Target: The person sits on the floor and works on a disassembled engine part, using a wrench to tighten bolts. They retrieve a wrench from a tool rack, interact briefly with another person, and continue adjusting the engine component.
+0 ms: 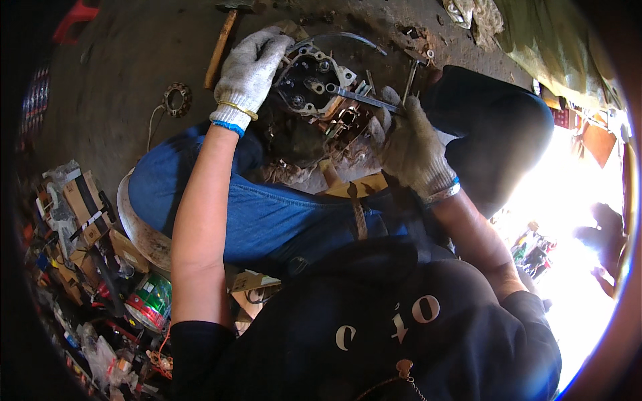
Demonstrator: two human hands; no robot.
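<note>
A motorcycle-type engine cylinder head (305, 107) lies on the ground between my legs, its dark inner cavity facing up. Its upper left edge is under my left hand (249, 75), in a grey-white knitted glove, with the fingers curled round it; the fingertips are partly hidden. My right hand (416, 148), in a dirtier knitted glove, is closed round a T-handle socket wrench (364, 98). The wrench's tubular end reaches over the right side of the head; I cannot tell whether it touches. A thin curved hose (354, 39) arches beyond the head.
A wooden-handled hammer (222, 50) lies beyond my left hand. A ring-shaped part with a wire (177, 99) sits on the floor to the left. Cardboard boxes (87, 204) and a green-and-red tin (150, 302) crowd the lower left. A draped cloth (555, 43) hangs at far right.
</note>
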